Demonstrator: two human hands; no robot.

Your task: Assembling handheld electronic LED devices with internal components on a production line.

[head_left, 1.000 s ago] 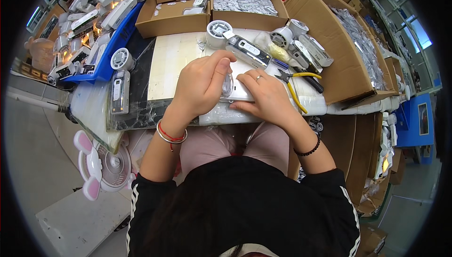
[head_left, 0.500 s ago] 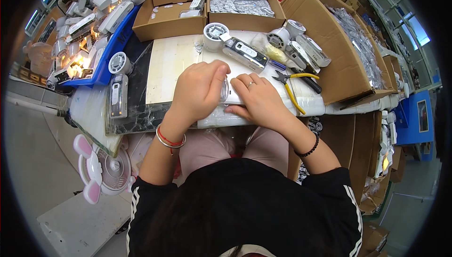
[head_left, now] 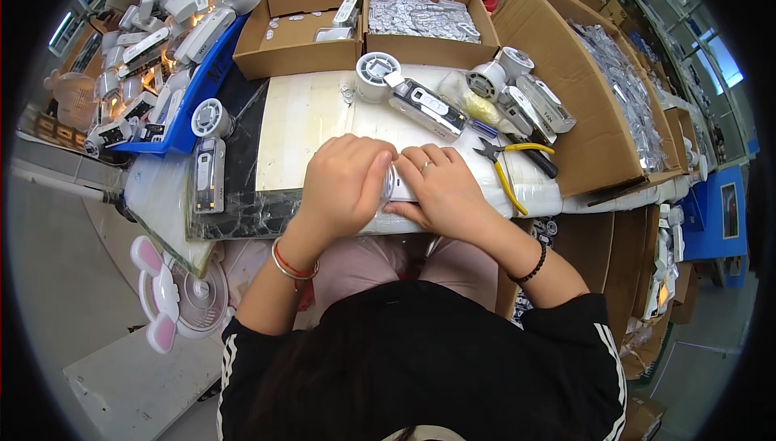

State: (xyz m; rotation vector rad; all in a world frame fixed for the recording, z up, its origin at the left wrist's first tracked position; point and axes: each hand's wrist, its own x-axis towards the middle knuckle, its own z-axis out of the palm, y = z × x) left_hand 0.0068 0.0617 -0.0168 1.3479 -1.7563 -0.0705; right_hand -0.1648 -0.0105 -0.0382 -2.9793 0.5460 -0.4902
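At the front edge of the bench, both my hands are closed on a small white handheld fan point(head_left: 398, 186). My left hand point(head_left: 343, 185) wraps round its round head end and hides most of it. Across the body lies my right hand point(head_left: 440, 188), fingers over the top and thumb along the near side. Just beyond them rests another handheld fan point(head_left: 424, 106) with a grey body and round white head. Yellow-handled cutting pliers point(head_left: 505, 168) lie to the right of my right hand.
Left, a blue bin point(head_left: 212, 77) overflows with fan parts, and one fan point(head_left: 210, 174) lies on the dark bench edge. Two shallow cardboard boxes point(head_left: 295, 59) stand at the back. A large cardboard carton point(head_left: 570, 130) rises on the right beside several grouped fans point(head_left: 540, 101).
The whole view has tilted, so the bench sits lower in the picture. My hands keep nearly the same hold on the fan, with a little more of its white body showing.
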